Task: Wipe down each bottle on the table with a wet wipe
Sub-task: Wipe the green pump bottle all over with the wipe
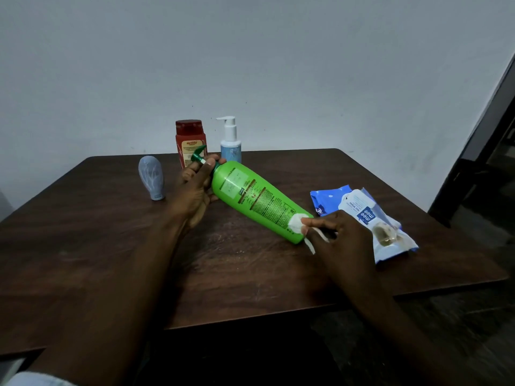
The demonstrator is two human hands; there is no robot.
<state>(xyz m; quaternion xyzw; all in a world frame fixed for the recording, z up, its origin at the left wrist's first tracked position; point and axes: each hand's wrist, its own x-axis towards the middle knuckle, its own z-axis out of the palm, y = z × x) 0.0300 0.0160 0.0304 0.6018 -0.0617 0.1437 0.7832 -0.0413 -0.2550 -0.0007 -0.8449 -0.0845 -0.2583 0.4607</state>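
Left hand [195, 190] grips neck of tilted green plastic pump bottle [259, 200], right hand [338, 235] pinches white wet wipe [298, 222] against its base just ahead of fingertips — best to rotate bottle, wiping toward left hand.

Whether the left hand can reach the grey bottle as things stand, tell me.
Probably yes: the grey bottle stands beside the left hand with bare table between, but that hand grips the green bottle by its neck and must release it first.
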